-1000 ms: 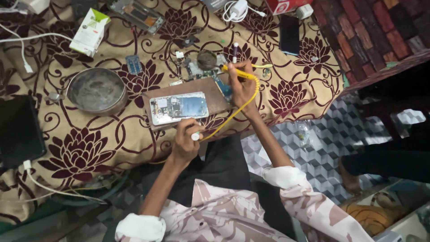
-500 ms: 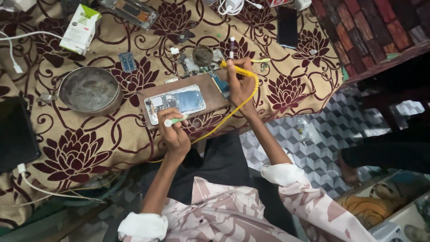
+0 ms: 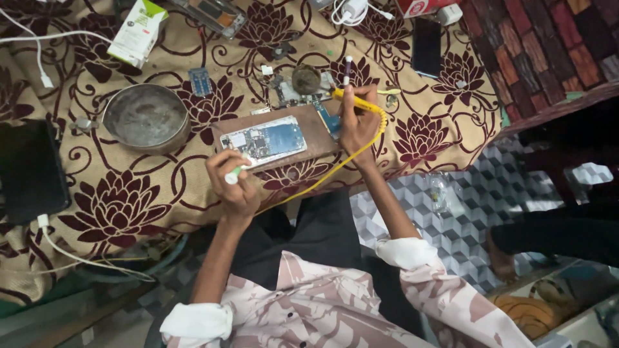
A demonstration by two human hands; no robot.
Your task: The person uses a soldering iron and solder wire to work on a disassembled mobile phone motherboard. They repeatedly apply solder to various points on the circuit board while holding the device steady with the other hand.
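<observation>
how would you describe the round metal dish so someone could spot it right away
On the floral tablecloth, look to the left of the opened phone on its brown board. The round metal dish sits there: the only wide, shallow, dull grey bowl among flat gadgets and cables.

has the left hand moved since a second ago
Yes. The left hand, holding a small white tool, has come up from below the brown board to its near edge.

We see bare cloth left of our left hand. Metal bowl and yellow cable crowd the opened phone.
</observation>
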